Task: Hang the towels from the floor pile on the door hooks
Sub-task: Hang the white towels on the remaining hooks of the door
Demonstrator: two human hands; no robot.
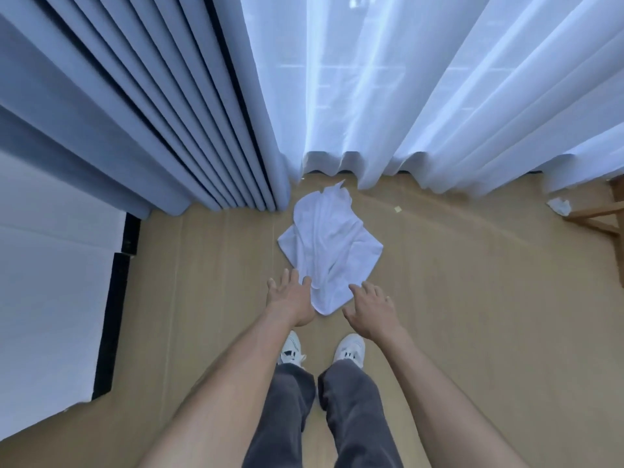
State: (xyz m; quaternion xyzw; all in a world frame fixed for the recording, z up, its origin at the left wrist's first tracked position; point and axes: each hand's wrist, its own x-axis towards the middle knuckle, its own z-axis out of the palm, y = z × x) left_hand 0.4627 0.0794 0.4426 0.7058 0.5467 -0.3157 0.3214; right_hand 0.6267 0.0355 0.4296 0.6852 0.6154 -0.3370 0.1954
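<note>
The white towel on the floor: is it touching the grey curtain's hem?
Apart. The head view shows bare floor between the white towel and the grey curtain.

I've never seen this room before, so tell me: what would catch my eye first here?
A crumpled white towel lies on the tan floor in front of long pale curtains. Both hands, left hand and right hand, reach down toward its near edge with fingers spread, holding nothing. Below them, white shoes and grey trousers show.

white towel (329, 241), tan wood floor (472, 298), grey-blue curtain (135, 113), white sheer curtain (405, 96), grey trousers (351, 417), white shoes (349, 349)
</note>
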